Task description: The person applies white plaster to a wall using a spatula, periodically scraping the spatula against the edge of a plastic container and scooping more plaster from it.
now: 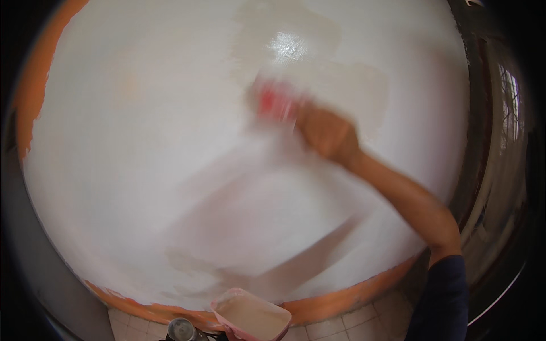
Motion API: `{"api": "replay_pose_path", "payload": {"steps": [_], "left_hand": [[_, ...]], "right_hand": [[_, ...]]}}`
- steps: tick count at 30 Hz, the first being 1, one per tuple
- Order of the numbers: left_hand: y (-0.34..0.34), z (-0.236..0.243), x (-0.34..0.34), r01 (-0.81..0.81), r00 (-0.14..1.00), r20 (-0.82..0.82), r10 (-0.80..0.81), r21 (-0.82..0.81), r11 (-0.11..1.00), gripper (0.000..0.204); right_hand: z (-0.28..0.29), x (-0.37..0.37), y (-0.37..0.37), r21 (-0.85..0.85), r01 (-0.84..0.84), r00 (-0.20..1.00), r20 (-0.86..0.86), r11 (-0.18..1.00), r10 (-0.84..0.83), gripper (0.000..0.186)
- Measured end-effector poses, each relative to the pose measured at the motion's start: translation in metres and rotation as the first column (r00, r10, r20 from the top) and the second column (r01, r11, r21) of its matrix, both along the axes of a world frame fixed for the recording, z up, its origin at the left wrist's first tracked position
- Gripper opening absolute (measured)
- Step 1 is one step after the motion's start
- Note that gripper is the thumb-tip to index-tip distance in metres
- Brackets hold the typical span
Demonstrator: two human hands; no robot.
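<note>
The right hand (329, 133) is clenched on a red paintbrush (277, 101), I think; it's blurred! It juts leftward from the grip.

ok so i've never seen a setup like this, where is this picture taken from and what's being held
There's no machine here, just a person working with bare hands. The one picture comes from a wide fisheye camera on their head, so straight edges bend. The right hand, below a dark sleeve, grips a red tool at a white wall; it is too blurred to identify exactly. The wall has darker patches and orange edging. At the bottom, a pink tub contains something pale, above a tiled floor. I can't make out the left hand clearly.
</note>
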State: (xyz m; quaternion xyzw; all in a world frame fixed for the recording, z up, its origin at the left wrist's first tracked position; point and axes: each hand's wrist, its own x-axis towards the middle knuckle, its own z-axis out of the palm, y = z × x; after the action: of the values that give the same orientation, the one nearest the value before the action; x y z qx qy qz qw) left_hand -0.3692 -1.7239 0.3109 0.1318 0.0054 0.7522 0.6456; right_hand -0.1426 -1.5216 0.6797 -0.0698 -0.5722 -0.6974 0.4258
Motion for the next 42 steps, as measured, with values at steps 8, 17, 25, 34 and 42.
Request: {"api": "replay_pose_path", "payload": {"steps": [8, 17, 25, 34, 42], "left_hand": [[-0.26, -0.078, 0.06, -0.085, 0.996, 0.01, 0.089, -0.18, 0.98, 0.086], [-0.388, -0.034, 0.098, 0.013, 1.0, -0.017, -0.012, 0.022, 1.0, 0.088], [-0.657, -0.029, 0.15, 0.028, 1.0, -0.006, -0.028, -0.038, 0.999, 0.089], [-1.036, -0.03, 0.22, 0.046, 0.999, -0.01, -0.046, -0.026, 0.999, 0.086], [-1.443, -0.019, 0.317, -0.063, 0.997, -0.033, 0.065, 0.052, 0.997, 0.082]], "right_hand": [[-0.014, 0.085, -0.209, -0.245, 0.333, 0.911, -0.165, 0.911, -0.378, 0.023], [-0.137, 0.058, -0.424, -0.266, -0.052, 0.955, 0.268, 0.963, 0.125, 0.021], [0.104, 0.185, -0.626, -0.085, 0.224, 0.919, -0.314, 0.971, -0.239, 0.011], [-0.126, 0.168, -1.01, -0.23, 0.174, 0.916, 0.396, 0.958, -0.071, 0.024], [0.076, 0.322, -1.451, -0.011, 0.193, 0.95, -0.247, 0.981, -0.19, 0.008]]}}
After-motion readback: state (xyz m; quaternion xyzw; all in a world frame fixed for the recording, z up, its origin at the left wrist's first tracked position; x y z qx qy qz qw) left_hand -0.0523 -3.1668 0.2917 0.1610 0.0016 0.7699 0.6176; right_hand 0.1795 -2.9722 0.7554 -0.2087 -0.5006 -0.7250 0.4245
